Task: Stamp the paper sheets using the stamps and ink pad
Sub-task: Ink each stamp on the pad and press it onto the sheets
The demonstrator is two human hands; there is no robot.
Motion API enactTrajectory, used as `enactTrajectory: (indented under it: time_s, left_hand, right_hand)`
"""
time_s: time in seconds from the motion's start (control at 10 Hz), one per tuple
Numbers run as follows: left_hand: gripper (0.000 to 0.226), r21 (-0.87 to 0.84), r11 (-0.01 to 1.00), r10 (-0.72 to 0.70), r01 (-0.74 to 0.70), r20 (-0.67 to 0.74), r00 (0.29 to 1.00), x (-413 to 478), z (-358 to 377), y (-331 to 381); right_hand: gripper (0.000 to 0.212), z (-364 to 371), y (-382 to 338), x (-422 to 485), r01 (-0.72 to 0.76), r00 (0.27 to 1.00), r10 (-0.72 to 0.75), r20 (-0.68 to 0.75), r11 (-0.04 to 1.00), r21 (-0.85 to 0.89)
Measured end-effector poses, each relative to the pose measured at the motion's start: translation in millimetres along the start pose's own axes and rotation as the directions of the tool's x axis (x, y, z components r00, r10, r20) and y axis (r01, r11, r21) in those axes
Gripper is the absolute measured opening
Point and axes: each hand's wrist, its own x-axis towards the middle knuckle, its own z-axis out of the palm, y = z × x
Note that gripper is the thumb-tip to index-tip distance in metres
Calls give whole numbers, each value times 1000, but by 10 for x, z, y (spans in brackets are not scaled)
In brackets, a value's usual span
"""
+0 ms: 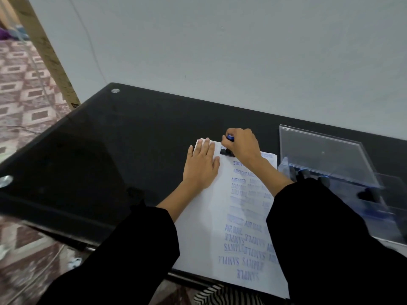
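Pressing flat with straight fingers, the left hand point(201, 165) pins white paper sheets point(202, 219) on glossy black glass; the right hand point(241, 146) grips a blue-topped stamp point(228, 148).

The right hand point(241, 145) covers most of the stamp point(226, 152); only its blue top and black base show. The right sleeve point(330, 238) hides the right side of the paper sheet point(204, 216), and the prints point(240, 211) at mid-sheet are too blurred to read. The clear case point(326, 155) runs off the right edge; the dark stamps point(323, 180) inside it are smeared, their number unclear.
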Motion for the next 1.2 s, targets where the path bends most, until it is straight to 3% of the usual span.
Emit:
enactTrajectory:
  time_s: [0.6, 1.2]
  left_hand:
    - [54, 14, 1000, -6, 7, -22, 1000, 13, 44, 1]
    - [54, 20, 1000, -7, 7, -17, 1000, 24, 47, -1]
  right_hand:
    - [17, 156, 14, -99, 56, 995, -64, -80, 994, -92]
    - [15, 183, 33, -68, 62, 995, -63, -81, 998, -23]
